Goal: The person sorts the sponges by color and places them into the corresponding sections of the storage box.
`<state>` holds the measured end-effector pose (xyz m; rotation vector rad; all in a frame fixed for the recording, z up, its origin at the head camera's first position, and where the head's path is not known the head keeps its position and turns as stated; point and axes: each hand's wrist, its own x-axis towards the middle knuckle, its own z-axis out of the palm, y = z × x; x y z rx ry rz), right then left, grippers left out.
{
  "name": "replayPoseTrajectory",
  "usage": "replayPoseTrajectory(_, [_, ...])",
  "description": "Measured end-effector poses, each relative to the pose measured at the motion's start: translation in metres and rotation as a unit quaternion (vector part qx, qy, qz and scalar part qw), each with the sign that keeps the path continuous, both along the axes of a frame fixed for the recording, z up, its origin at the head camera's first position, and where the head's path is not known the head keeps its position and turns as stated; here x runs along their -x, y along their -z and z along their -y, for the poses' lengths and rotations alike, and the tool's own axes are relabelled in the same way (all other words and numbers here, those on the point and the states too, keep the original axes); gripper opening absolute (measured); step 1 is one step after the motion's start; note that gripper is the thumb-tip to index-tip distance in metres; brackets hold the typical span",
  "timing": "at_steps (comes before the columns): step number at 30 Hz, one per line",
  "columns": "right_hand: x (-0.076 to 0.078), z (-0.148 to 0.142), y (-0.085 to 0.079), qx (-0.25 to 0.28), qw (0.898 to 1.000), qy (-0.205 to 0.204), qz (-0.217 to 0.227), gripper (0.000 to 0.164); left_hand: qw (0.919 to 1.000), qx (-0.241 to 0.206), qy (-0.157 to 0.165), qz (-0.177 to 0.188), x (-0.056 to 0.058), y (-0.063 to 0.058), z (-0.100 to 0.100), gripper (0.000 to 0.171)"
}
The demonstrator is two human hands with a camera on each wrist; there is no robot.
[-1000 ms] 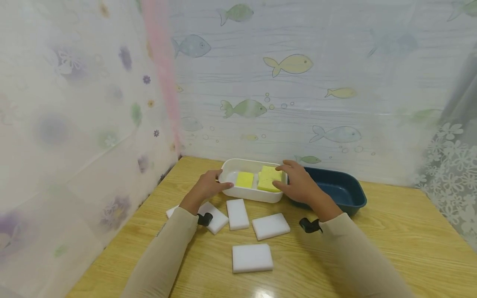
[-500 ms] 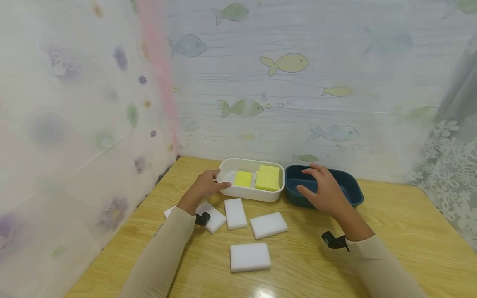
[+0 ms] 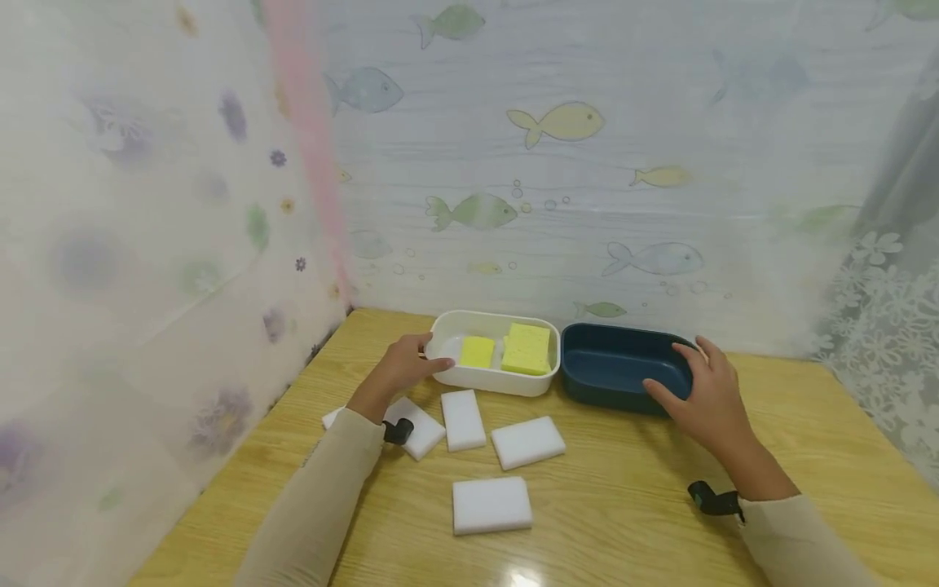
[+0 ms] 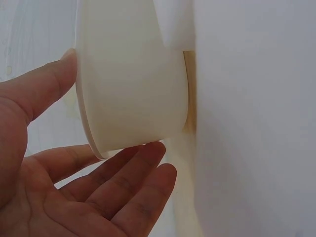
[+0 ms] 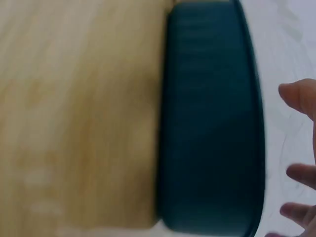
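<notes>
In the head view a white plastic container (image 3: 493,381) stands at the back of the table, holding a small yellow sponge (image 3: 477,352) on its left and a stack of yellow sponges (image 3: 526,349) on its right. My left hand (image 3: 402,367) holds its left end, thumb at the front rim and fingers round the end wall. Right beside it is an empty dark blue container (image 3: 616,371). Over that container's right end hovers my right hand (image 3: 707,403), thumb and fingers spread, gripping nothing. The right wrist view shows these fingers (image 5: 298,213) apart from the blue wall.
Several white sponge blocks (image 3: 493,505) lie on the wooden table (image 3: 601,505) in front of the white container; one is partly behind the left wrist. Fish-print sheeting (image 3: 469,244) hangs behind the table, and a flowered sheet (image 3: 147,326) runs along its left.
My right hand has left the yellow sponge stack in the white container and moved right, across the blue container to its right end. The left hand has stayed at the white container.
</notes>
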<state>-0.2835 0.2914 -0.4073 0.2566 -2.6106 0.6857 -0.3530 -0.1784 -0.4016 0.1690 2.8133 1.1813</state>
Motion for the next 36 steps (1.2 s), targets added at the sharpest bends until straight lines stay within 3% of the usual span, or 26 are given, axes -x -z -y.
replayPoseTrajectory(4, [-0.004, -0.019, 0.005, 0.031, 0.998, 0.019, 0.056, 0.094, 1.0, 0.002, -0.002, 0.003, -0.001, 0.001, -0.001, 0.09])
replayPoseTrajectory(10, [-0.001, -0.028, 0.01, 0.085, 0.986, 0.016, 0.142, 0.101, 1.0, 0.004, -0.008, 0.002, -0.002, -0.002, -0.002, 0.092])
replayPoseTrajectory(19, [-0.001, -0.026, 0.013, 0.087, 0.976, 0.003, 0.199, 0.107, 0.9999, -0.009, 0.006, -0.001, 0.001, 0.001, -0.001, 0.086])
replayPoseTrajectory(24, [-0.004, -0.025, 0.009, 0.091, 0.971, -0.004, 0.221, 0.107, 0.9978, 0.01, 0.023, -0.061, -0.001, -0.004, -0.008, 0.079])
replayPoseTrajectory(29, [-0.004, -0.025, 0.008, 0.092, 0.969, -0.007, 0.229, 0.108, 0.9884, 0.072, 0.034, -0.129, -0.016, -0.013, -0.027, 0.079])
replayPoseTrajectory(33, [-0.004, -0.025, 0.007, 0.094, 0.968, -0.006, 0.234, 0.108, 0.9726, 0.104, 0.07, -0.196, -0.032, -0.018, -0.043, 0.068])
replayPoseTrajectory(36, [-0.003, -0.026, 0.007, 0.089, 0.967, -0.003, 0.238, 0.109, 0.9629, 0.115, 0.097, -0.224, -0.044, -0.019, -0.052, 0.059])
